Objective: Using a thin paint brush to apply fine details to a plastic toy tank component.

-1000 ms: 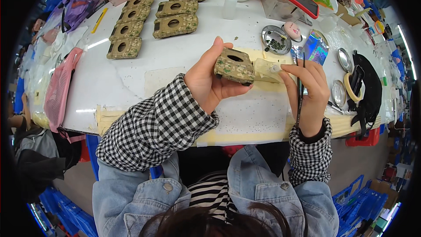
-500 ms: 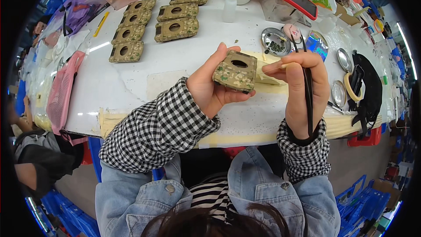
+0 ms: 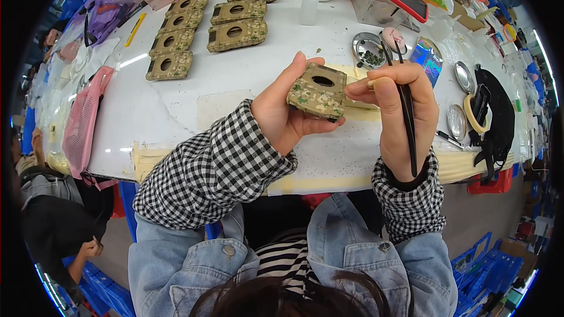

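Observation:
My left hand (image 3: 282, 111) grips a flat camouflage-patterned case (image 3: 317, 91) with an oval hole, held tilted above the white table (image 3: 176, 111). My right hand (image 3: 399, 111) is closed around black tweezers (image 3: 406, 117), their long body running down along my palm toward the wrist. The right fingertips touch the case's right edge. Several matching camouflage cases (image 3: 205, 29) lie in two columns at the table's far left.
A round metal dish (image 3: 369, 50) with small dark parts sits behind my right hand. Tape rolls (image 3: 470, 111), metal lids (image 3: 464, 76) and a black fabric piece (image 3: 499, 117) lie at the right. A pink mesh pouch (image 3: 82, 123) hangs at the left edge. Bottles (image 3: 310, 0) and a tray stand at the back.
Both hands have lifted the case off the table and brought it closer to me. The case now tilts up, showing its oval hole, with the tweezers upright beside it.

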Available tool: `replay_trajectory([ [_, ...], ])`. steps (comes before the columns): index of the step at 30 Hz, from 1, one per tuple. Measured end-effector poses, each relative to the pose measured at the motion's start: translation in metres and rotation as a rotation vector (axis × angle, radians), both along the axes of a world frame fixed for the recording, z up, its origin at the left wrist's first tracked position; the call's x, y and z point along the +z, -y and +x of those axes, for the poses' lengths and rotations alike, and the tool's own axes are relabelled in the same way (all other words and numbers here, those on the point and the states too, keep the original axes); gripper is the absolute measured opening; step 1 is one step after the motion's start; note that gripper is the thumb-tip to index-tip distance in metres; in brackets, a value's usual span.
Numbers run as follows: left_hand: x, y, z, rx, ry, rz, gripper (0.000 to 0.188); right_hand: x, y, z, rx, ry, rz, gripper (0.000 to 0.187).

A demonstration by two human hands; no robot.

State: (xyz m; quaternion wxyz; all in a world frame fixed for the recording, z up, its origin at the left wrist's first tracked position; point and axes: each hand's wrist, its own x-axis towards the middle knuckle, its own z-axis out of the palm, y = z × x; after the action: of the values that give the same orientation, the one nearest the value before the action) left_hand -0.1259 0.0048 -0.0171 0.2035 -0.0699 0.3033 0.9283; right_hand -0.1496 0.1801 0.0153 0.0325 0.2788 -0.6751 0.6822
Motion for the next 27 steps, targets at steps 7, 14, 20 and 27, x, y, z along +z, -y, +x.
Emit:
replay_trajectory([
  [7,0.002,-0.002,0.001,0.018,0.043,0.020,0.051,0.000,-0.001,-0.001,-0.001,-0.011,0.012,0.011],
  [14,0.004,-0.002,0.001,0.024,0.050,0.009,0.051,0.000,-0.001,-0.001,-0.003,0.011,-0.003,0.012],
  [20,0.006,-0.002,0.000,0.043,0.061,0.009,0.048,-0.002,-0.018,-0.005,-0.159,0.004,-0.061,0.014],
  [27,0.002,0.002,-0.003,0.100,0.012,-0.014,0.046,-0.018,-0.038,-0.022,-0.483,-0.559,0.542,0.008],
])
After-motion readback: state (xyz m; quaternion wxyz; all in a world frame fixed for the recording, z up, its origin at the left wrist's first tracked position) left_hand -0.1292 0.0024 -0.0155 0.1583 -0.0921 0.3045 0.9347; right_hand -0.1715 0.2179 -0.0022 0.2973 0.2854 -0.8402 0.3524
